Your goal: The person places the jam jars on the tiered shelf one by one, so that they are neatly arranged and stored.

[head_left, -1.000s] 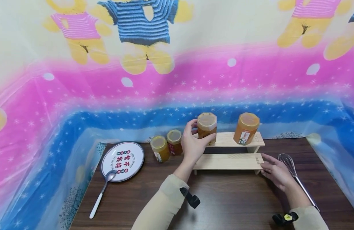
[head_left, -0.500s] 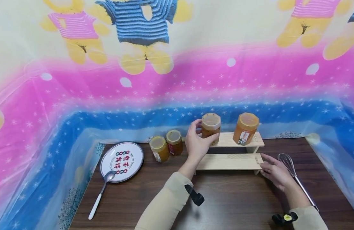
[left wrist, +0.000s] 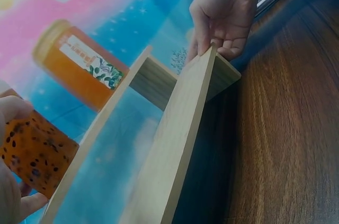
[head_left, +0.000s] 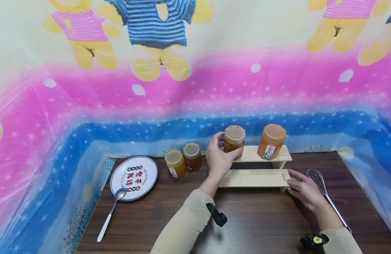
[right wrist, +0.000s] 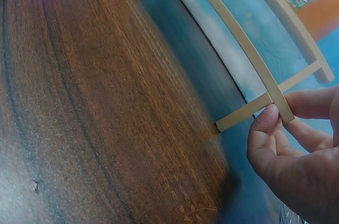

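My left hand [head_left: 220, 158] grips a jar with dark seeds in orange filling [left wrist: 37, 150], fingers behind and thumb in front. The jar's base is right at the upper board of a two-step wooden shelf [head_left: 254, 178], near its left end. At the shelf's right end, my right hand [head_left: 306, 188] pinches the end of the lower board between thumb and fingers, plain in the right wrist view. A second jar, orange with a white label [head_left: 271, 141], stands on the upper board to the right.
Left of the shelf, a yellow jar [head_left: 175, 164] and a dark red-brown jar [head_left: 192, 157] stand on the brown table [head_left: 252, 218]. A spoon [head_left: 108, 218] leans on a white plate [head_left: 135, 178] at far left. A whisk [head_left: 328, 199] lies beside my right hand.
My left hand has moved a little to the right with the seeded jar, along the upper board. The right hand has kept its place at the shelf's end.
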Tool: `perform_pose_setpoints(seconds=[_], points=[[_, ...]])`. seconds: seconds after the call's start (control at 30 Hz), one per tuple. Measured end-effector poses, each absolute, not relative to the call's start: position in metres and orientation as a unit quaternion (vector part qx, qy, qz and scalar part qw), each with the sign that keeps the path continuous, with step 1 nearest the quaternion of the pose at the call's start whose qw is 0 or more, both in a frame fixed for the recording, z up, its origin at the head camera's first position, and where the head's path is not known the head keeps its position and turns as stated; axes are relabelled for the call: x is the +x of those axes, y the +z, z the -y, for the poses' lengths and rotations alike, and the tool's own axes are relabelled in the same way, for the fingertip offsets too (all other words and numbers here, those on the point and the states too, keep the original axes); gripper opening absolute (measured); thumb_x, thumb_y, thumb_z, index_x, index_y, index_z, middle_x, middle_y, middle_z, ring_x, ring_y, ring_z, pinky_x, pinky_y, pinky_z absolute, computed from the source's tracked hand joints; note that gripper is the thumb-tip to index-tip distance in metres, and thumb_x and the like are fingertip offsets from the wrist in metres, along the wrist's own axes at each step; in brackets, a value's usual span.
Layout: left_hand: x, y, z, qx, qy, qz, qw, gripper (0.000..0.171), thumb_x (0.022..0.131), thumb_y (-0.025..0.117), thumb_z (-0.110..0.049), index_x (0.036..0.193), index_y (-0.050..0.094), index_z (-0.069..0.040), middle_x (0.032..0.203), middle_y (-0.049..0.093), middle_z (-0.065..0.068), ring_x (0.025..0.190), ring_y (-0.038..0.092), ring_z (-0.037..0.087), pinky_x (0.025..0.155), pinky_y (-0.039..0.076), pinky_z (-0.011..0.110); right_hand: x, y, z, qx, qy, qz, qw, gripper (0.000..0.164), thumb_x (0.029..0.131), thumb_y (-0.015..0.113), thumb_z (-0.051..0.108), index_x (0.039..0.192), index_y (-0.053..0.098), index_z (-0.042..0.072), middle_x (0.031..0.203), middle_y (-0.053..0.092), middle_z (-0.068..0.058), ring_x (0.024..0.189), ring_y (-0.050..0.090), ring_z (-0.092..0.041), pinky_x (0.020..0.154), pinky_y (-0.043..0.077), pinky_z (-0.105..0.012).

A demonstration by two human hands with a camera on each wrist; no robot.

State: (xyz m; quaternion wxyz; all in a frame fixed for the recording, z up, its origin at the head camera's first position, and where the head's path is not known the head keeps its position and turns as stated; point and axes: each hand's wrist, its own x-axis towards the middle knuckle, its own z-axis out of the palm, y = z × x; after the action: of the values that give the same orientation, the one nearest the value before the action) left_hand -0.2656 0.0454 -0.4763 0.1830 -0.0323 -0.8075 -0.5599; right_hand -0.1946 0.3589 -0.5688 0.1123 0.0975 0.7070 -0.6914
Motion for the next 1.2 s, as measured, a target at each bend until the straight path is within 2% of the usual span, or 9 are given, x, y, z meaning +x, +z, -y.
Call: perform_pose_setpoints(seconds=[0.2, 0.37, 0.63, 0.9, 1.2], points=[[-0.265, -0.474, -0.045, -0.03, -0.557, 0.809, 0.187, 0.076, 0.074, 0.096, -0.039, 0.138, 0.057, -0.027, 0.124, 0.061, -0.003, 0.112, 0.061, 0.015, 0.093, 0.053, 0.038, -0.196, -0.569, -0.358, 0.098, -0.696, -0.703, 0.11, 0.071, 0.107, 0.055, 0.01, 0.164, 0.014, -0.001, 0.12, 0.06, -0.001, 0.1, 0.065, -0.007, 0.085, 0.057, -0.029], [-0.263, -0.472, -0.042, -0.035, -0.551, 0.815, 0.175, 0.083, 0.075, 0.095, -0.04, 0.145, 0.052, -0.025, 0.129, 0.06, -0.003, 0.116, 0.059, 0.015, 0.095, 0.052, 0.039, -0.197, -0.569, -0.356, 0.096, -0.696, -0.703, 0.11, 0.07, 0.107, 0.055, 0.01, 0.164, 0.015, 0.0, 0.122, 0.06, -0.002, 0.101, 0.064, -0.007, 0.085, 0.056, -0.029], [-0.26, -0.467, -0.032, -0.063, -0.558, 0.812, 0.162, 0.092, 0.075, 0.095, -0.035, 0.151, 0.045, -0.018, 0.134, 0.058, 0.005, 0.123, 0.058, 0.024, 0.098, 0.053, 0.041, -0.197, -0.568, -0.356, 0.096, -0.699, -0.7, 0.108, 0.07, 0.107, 0.055, 0.009, 0.164, 0.015, -0.001, 0.119, 0.061, -0.001, 0.099, 0.065, -0.008, 0.085, 0.056, -0.029], [-0.25, -0.459, -0.022, -0.071, -0.543, 0.82, 0.169, 0.09, 0.076, 0.093, -0.042, 0.15, 0.045, -0.026, 0.137, 0.058, 0.004, 0.125, 0.057, 0.025, 0.091, 0.052, 0.047, -0.195, -0.569, -0.358, 0.103, -0.696, -0.702, 0.113, 0.072, 0.107, 0.055, 0.01, 0.165, 0.013, 0.0, 0.124, 0.059, -0.003, 0.101, 0.064, -0.007, 0.086, 0.056, -0.029], [-0.241, -0.447, 0.009, -0.088, -0.554, 0.803, 0.199, 0.087, 0.077, 0.093, -0.037, 0.149, 0.047, -0.024, 0.136, 0.058, 0.004, 0.127, 0.056, 0.029, 0.093, 0.054, 0.051, -0.194, -0.57, -0.359, 0.101, -0.697, -0.701, 0.113, 0.072, 0.107, 0.055, 0.01, 0.164, 0.013, -0.001, 0.122, 0.059, -0.002, 0.1, 0.064, -0.007, 0.086, 0.056, -0.029]])
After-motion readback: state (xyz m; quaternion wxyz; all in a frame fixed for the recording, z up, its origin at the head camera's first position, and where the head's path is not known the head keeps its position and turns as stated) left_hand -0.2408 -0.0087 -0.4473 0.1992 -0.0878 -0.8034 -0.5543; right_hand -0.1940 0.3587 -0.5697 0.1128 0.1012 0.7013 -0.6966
